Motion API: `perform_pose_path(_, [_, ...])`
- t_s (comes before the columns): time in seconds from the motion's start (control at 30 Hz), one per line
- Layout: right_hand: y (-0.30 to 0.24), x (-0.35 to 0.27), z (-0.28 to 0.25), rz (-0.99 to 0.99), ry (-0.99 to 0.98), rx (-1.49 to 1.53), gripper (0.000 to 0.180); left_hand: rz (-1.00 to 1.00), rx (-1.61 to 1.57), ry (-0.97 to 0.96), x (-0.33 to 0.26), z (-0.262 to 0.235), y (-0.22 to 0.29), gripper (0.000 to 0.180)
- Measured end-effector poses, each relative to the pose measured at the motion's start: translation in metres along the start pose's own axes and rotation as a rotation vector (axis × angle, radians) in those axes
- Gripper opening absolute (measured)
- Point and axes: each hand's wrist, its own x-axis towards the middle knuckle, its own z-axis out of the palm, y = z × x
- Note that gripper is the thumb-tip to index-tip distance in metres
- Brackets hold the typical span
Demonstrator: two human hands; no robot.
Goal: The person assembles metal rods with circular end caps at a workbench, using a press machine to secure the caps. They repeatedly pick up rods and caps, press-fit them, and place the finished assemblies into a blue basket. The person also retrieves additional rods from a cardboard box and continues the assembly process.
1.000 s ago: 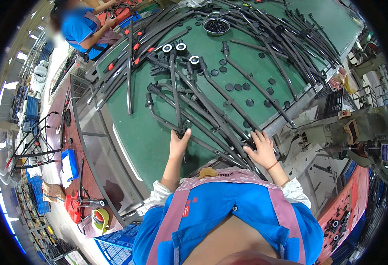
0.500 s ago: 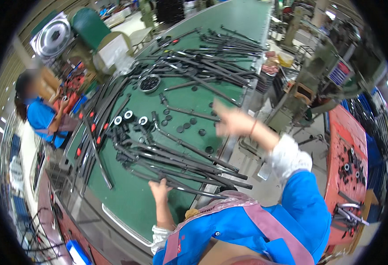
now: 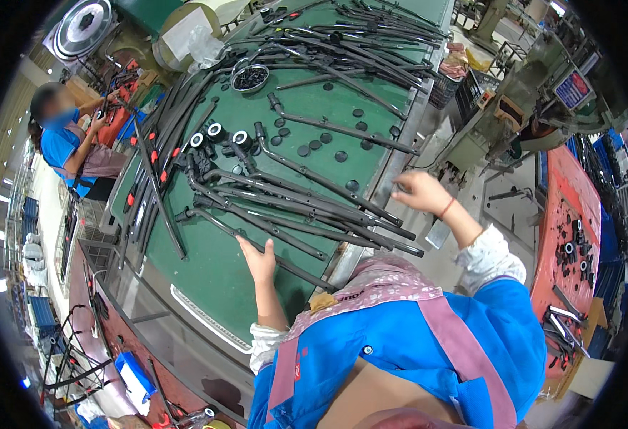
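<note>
My left hand [image 3: 258,263] is at the near side of the green table, thumb apart from the fingers. Its fingertips touch or lie right beside the nearest black bent tube [image 3: 296,270], without wrapping round it. Past the table's right edge is my right hand [image 3: 424,191], its fingers curled together; whether something small sits in them I cannot make out. Between my hands lies a bundle of black tubes [image 3: 307,207] with bent, jointed ends at the left. Farther off, a single tube [image 3: 342,129] lies among loose black round caps [image 3: 315,145].
A metal bowl [image 3: 249,77] of small black parts stands near a large tube pile [image 3: 342,53]. Black-and-white wheels [image 3: 215,131] sit left of centre. A co-worker [image 3: 75,146] is at the far left. Machines [image 3: 485,114] and a red bench [image 3: 567,214] stand at the right.
My right hand has drawn back from over the loose caps to beyond the table's right edge. My left hand's fingers have loosened beside the near tube. The whole view has shifted.
</note>
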Motion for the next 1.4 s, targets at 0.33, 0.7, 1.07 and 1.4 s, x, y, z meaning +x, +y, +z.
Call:
perform_pose_path(0.33, [0.039,-0.097,0.004,0.197,0.103,0.225,0.033,0.090,0.393,0.122,-0.001,0.016,0.058,0.061])
perform_pose_path(0.7, [0.247,-0.251,-0.056,0.531,0.427,0.101,0.017,0.652,0.221,-0.126,-0.063,0.189,0.261,0.027])
perform_pose_path(1.07, [0.419,-0.247,-0.137,0.590,0.472,0.239,0.017,0.562,0.397,-0.299,-0.123,0.289,0.333,0.027])
perform_pose_path(1.4, [0.636,-0.124,-0.172,0.141,0.573,-0.656,0.031,0.446,0.401,-0.383,-0.065,0.304,0.355,0.028])
